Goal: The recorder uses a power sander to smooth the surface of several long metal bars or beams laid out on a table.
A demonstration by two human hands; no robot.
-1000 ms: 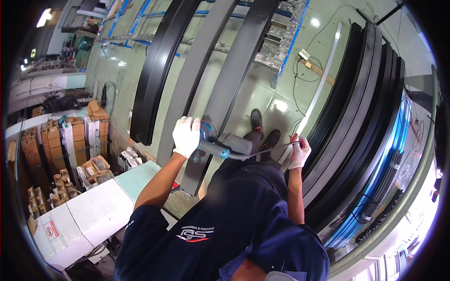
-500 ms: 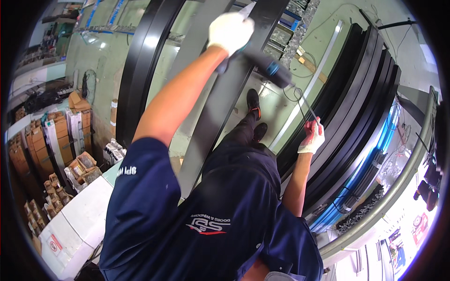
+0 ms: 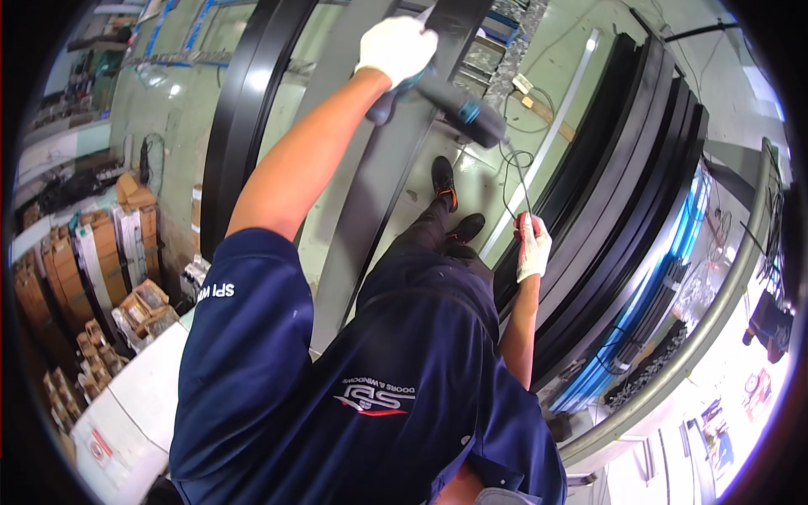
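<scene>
Head view, left grip [image 3: 397,50] wrapped round power tool [image 3: 471,118], right grip [image 3: 532,246] pinching cord [image 3: 520,180], cartons [image 3: 143,308] leftward, contents unclear

The lower right is washed out by strong white light, with purple fringing seen at the rim. Bright spots are reflected by the floor [image 3: 486,178], and a pale sheen by the black profile [image 3: 246,118]. The cardboard boxes [image 3: 61,261] are left dimmer. The power tool [image 3: 459,108] is blurred. The metal rail [image 3: 701,342] is curved by the lens; the corners are blacked out.
</scene>
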